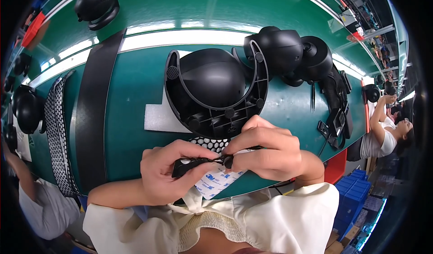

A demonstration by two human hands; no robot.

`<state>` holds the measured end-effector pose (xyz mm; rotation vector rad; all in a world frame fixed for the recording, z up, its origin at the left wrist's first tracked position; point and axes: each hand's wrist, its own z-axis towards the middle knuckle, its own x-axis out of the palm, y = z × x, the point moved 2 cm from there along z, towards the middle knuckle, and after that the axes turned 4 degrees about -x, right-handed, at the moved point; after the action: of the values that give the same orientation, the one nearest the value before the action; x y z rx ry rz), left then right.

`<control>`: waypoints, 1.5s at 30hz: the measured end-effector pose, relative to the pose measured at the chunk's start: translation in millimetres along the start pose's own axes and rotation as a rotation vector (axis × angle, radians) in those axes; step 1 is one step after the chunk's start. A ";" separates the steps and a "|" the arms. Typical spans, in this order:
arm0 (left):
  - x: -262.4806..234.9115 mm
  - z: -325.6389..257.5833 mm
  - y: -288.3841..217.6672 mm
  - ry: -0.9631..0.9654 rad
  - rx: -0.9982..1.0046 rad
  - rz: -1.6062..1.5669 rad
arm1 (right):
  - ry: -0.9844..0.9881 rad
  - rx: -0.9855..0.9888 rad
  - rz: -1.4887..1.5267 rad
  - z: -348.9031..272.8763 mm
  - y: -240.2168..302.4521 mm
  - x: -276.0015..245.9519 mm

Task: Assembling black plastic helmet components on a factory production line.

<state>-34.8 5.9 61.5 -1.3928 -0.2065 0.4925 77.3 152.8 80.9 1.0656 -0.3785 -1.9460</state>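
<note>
The left hand (168, 173) pinches a small black part (186, 166) between thumb and fingers. The right hand (273, 152) is curled too, and its fingertips grip a dark bit close to the left hand's fingers. The two hands almost meet, maybe so that small pieces can be held steady and seen up close. The small black part is up in the hands, at the near edge of the green tabletop (128, 91).

A white sheet with blue print (218, 184) hangs just below the fingers. A bit of a black sheet with white dots (211, 143) peeks out above them.

Just past the hands sits a big round black shell (214, 76) with a curved black frame (216, 118) around its near side. White foam (158, 118) lies under it, perhaps to stop scratches. The frame's ribs and round pads face the person, which looks handy for reaching them.

To the left lie a long black strip (94, 114) and a long dotted strip (56, 132).

The fingers hide most of the small part, so I cannot tell if both hands hold one piece or two. The shell covers most of the foam. The black cables (333, 91) on the right are tangled and hard to make out.
</note>
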 end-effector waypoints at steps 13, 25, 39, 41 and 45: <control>11.7 -3.4 22.2 0.104 -0.218 -0.119 | -0.170 0.408 -0.113 2.8 -3.0 -25.3; 12.6 -4.9 28.5 0.150 -0.106 -0.183 | 0.041 0.377 -0.294 6.1 -2.7 -15.6; 14.6 -7.7 25.3 0.092 -0.235 -0.569 | 0.071 -0.050 -0.674 0.4 -3.6 -18.1; 11.4 -6.5 26.5 0.093 -0.233 -0.539 | 0.000 -0.216 -0.877 -11.0 -9.3 -7.0; 12.5 -5.9 27.8 0.082 -0.235 -0.490 | 0.036 -0.124 -0.745 -17.7 -17.0 -12.6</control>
<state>-27.1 9.0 31.5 -1.5230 -0.5357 0.0033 85.5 175.1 67.0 1.2670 0.1998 -2.5453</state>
